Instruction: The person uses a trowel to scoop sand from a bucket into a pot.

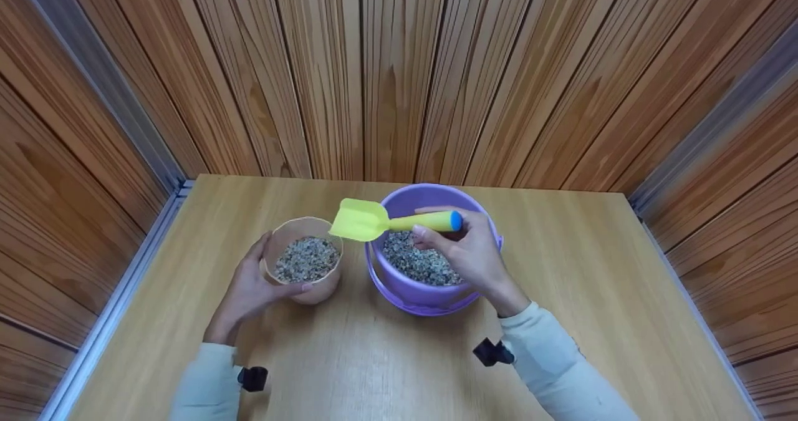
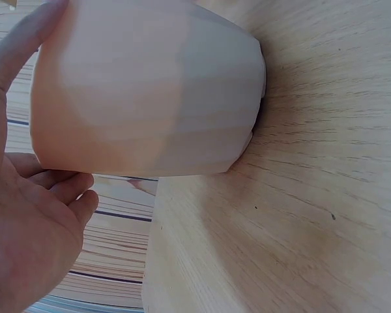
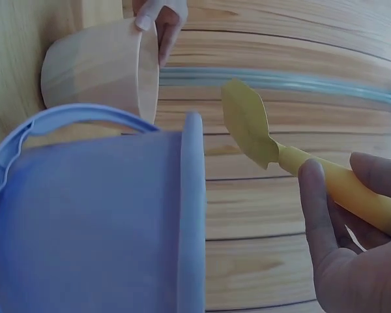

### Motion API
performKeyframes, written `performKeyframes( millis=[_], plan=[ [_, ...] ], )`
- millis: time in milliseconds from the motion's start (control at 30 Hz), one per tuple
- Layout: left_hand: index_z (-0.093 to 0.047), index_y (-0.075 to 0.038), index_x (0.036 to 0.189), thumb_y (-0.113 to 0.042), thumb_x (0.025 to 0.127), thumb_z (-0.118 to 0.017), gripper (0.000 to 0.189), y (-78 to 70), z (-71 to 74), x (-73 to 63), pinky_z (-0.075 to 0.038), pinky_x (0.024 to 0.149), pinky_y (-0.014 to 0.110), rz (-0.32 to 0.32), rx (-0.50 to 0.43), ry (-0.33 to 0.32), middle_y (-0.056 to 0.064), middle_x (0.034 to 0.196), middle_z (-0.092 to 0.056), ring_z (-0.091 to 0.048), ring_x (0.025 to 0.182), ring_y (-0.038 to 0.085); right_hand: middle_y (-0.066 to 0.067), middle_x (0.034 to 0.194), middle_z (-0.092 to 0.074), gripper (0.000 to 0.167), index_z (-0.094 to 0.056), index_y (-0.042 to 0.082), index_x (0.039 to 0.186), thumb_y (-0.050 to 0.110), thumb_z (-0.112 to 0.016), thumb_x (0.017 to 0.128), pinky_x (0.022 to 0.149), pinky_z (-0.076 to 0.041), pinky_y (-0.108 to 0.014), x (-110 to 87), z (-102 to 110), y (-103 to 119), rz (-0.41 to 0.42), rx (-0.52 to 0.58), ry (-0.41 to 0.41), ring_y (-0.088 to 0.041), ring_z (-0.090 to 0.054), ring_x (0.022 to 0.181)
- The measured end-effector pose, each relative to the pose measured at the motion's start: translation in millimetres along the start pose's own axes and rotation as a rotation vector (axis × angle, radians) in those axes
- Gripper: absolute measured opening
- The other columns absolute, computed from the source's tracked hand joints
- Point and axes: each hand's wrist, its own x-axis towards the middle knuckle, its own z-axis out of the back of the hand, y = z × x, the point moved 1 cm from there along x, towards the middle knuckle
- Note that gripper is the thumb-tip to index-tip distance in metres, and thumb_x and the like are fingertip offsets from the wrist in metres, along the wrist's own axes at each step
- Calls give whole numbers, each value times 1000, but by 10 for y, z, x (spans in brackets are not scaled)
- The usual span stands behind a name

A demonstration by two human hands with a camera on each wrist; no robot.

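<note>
**Right hand (image 1: 474, 252) holds a yellow shovel (image 1: 402, 223) above a purple bucket (image 1: 436, 198) while the left hand (image 1: 252, 290) grips a tan pot (image 1: 324, 291)**

The right grip is clamped on the shovel's handle, thumb on the near side and fingers on the far side. The shovel is lifted clear of the bucket's rim, roughly level, its flat blade (image 1: 358, 219) pointing left. In the head view the blade overlaps the bucket's left edge and extends over the gap towards the pot. A blue end cap (image 1: 456, 221) finishes the handle beside the right palm.

The left grip is closed around the pot's left side, with the thumb along the near rim and the fingers round the far side. The pot is at the surface (image 1: 349, 371), just left of the bucket and apart from it; whether its base sits fully flat cannot be told.

Both containers have grey, speckled gravel (image 1: 307, 259) inside. The bucket stands on the surface, its purple carrying loop (image 3: 85, 112) lowered along the near side.

Pale sleeves (image 1: 209, 377) cover both forearms, and a small black block (image 1: 253, 379) shows at each wrist. Wood-plank walls (image 1: 399, 65) rise behind and on either side.
</note>
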Motion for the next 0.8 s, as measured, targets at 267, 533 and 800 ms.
performKeyframes(
  millis=[267, 533, 800],
  plan=[
    [-10, -5, 163, -43, 65, -97, 136, 17, -1, 6, -15, 122, 59, 3, 9, 4, 18, 168, -14, -9, 154, 38, -24, 100, -72, 29, -67, -8, 121, 3, -70, 95, 81, -61, -42, -119, 311, 11, -8, 31, -86, -33, -73, 84],
    [-9, -9, 164, -47, 64, -96, 138, 31, 11, 13, -14, 122, 60, 34, 9, 7, 14, 169, -12, -7, 154, 36, -24, 105, -72, 32, -65, -9, 125, 6, -69, 97, 85, -60, -43, -235, 610, 13, -39, 26, -157, -35, -73, 88],
    [-7, -11, 164, -49, 64, -95, 139, 7, 19, 1, -14, 121, 61, 63, 15, 18, 13, 169, -10, -6, 154, 37, -21, 105, -72, 30, -66, -8, 123, 1, -69, 95, 83, -60, -41, -366, 816, -42, -41, 36, -245, -29, -74, 87]
  ],
)
